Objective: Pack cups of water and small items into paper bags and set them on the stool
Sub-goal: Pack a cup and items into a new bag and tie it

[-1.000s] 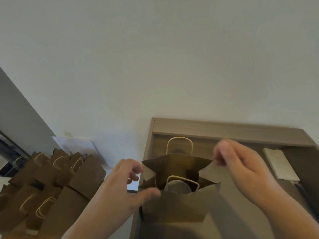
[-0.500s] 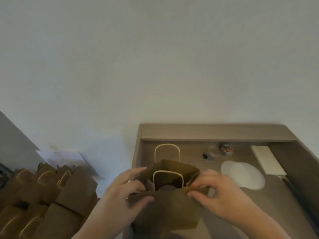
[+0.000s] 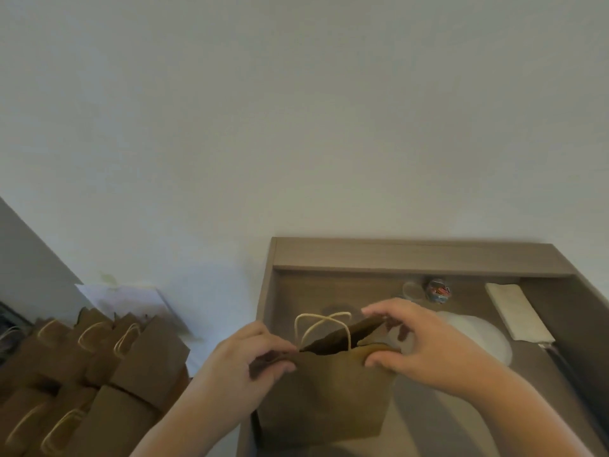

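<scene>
Both hands (image 3: 250,354) (image 3: 425,344) at paper bag (image 3: 329,397) rim.

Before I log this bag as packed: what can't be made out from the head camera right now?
Inside of the paper bag: head view; dark, mouth pinched nearly flat by the left hand and right hand, no cup visible.
What the packed bags stand on: head view; covered by them, cut by the left edge.
The small colourful item: head view; too blurred to identify.
The white disc: head view; partly behind the right hand.
</scene>
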A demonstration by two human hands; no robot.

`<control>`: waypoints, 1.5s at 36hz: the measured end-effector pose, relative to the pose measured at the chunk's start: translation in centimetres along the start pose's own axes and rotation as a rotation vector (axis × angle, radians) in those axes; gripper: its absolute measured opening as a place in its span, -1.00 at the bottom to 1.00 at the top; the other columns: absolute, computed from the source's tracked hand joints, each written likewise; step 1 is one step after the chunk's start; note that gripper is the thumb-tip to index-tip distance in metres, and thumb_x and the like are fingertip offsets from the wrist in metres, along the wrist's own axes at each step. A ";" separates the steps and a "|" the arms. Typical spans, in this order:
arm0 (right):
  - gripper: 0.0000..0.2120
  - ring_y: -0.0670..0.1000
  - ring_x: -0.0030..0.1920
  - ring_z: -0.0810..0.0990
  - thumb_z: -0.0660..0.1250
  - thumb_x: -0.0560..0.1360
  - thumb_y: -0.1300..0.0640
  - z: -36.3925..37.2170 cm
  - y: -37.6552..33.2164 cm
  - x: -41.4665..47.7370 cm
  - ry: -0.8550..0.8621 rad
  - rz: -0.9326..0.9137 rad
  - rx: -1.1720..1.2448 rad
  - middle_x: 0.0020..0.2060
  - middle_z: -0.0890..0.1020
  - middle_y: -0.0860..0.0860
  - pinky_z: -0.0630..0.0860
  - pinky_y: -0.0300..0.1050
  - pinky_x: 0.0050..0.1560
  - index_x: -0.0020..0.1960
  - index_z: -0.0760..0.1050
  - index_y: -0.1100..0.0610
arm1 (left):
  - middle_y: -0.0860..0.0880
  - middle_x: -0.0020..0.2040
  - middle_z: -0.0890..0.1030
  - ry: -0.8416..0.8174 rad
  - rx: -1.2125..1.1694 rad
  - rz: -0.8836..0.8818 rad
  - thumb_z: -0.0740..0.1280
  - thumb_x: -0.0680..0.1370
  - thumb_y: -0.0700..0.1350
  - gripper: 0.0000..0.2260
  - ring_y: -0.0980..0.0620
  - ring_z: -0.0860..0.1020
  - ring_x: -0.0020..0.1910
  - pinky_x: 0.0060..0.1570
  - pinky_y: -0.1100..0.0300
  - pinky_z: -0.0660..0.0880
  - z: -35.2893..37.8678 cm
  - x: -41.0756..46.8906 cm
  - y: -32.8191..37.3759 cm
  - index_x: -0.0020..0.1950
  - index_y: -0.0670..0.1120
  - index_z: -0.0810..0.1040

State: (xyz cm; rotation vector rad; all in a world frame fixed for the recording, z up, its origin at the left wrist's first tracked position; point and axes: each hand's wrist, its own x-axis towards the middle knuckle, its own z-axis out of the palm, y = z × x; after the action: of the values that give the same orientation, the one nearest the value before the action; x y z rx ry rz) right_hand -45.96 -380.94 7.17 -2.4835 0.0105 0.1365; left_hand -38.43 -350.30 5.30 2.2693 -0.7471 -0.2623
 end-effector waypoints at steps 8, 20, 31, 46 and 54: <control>-0.51 -0.23 0.20 0.59 0.62 0.41 -0.09 3.5 1.6 -0.6 0.078 0.002 0.253 0.12 0.62 -0.36 0.52 -0.22 0.25 0.24 0.52 -0.37 | 0.40 0.08 0.58 -0.100 0.027 -0.033 0.49 0.55 0.10 -0.79 0.30 0.56 0.14 0.18 0.38 0.52 -0.3 0.1 0.9 0.14 0.29 0.58; -0.90 0.02 -0.05 0.65 0.60 0.45 -0.05 3.0 3.0 -0.8 0.112 -0.099 0.380 -0.15 0.65 -0.10 0.57 -0.11 0.03 -0.18 0.69 -0.11 | 0.26 -0.11 0.61 -0.146 0.265 0.026 0.40 0.52 0.31 -0.75 0.24 0.55 -0.02 0.08 0.22 0.53 0.8 2.6 3.2 -0.01 0.18 0.69; -0.81 -0.06 -0.08 0.64 0.63 0.44 -0.01 1.2 6.5 -3.4 0.172 -0.070 0.469 -0.19 0.62 -0.14 0.52 -0.19 0.06 -0.25 0.65 -0.20 | 0.32 -0.04 0.60 -0.134 0.375 0.106 -0.04 0.27 0.72 -0.25 0.34 0.54 0.04 0.05 0.34 0.50 4.4 5.0 3.9 0.08 0.30 0.62; -0.73 0.12 0.03 0.64 0.28 0.68 0.07 -0.1 22.6 3.8 0.493 0.771 0.653 0.01 0.65 0.06 0.57 0.06 0.07 0.35 0.48 0.09 | 0.69 0.06 0.43 -0.155 0.384 0.101 0.21 0.44 0.50 -0.73 0.63 0.44 0.07 0.19 0.51 0.41 4.2 5.4 7.7 0.09 0.79 0.26; -0.74 0.24 0.05 0.69 0.32 0.61 0.01 0.0 27.8 11.4 0.298 0.690 0.146 -0.02 0.73 0.17 0.60 -0.04 0.00 0.06 0.70 0.15 | 0.52 -0.10 0.55 -0.103 0.414 0.085 0.15 0.40 0.52 -0.66 0.48 0.53 0.00 0.01 0.47 0.48 4.7 5.3 7.0 0.15 0.63 0.46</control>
State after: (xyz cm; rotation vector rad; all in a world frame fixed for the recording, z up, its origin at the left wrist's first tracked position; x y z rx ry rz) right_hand -35.78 -402.66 -10.87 -2.2318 0.9665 0.0482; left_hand -39.04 -360.10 6.88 2.6170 -1.0269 -0.1995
